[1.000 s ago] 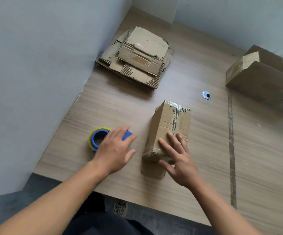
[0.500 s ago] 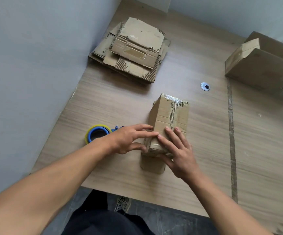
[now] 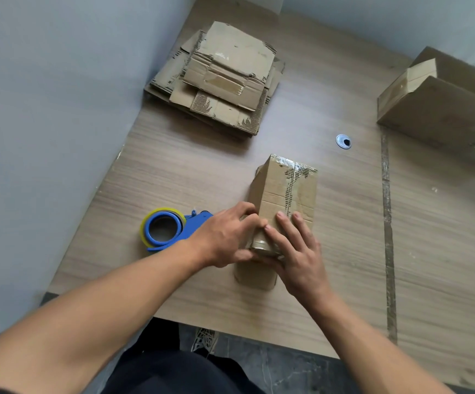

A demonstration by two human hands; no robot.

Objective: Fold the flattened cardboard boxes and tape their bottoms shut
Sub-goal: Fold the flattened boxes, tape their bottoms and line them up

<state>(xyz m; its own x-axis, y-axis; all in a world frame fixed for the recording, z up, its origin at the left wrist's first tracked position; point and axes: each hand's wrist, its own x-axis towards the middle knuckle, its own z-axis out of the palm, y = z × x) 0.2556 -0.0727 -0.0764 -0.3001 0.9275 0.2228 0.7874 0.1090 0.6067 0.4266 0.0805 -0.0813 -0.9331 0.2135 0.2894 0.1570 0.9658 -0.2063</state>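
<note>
Left of the box (image 3: pixel 287 191), the tape dispenser (image 3: pixel 168 230) lies free. The left hand (image 3: pixel 225 240), on it a second ago, now grips the box's near left corner. The box (worn, taped along its top) lies mid-surface (image 3: pixel 350 251), with the right hand (image 3: pixel 296 251) spread flat on top. Right of the box, the surface is bare to its near edge.

A wood-grain table (image 3: pixel 344 251) fills a grey-walled corner (image 3: pixel 46 109) above dark floor (image 3: pixel 287 371).

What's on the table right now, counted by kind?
Folded boxes: 2, centre box, far-right box
Flattened-cardboard stack: 1, sheets uncountable
Tape dispenser: 1
Cable grommet: 1
Total: 5
</note>
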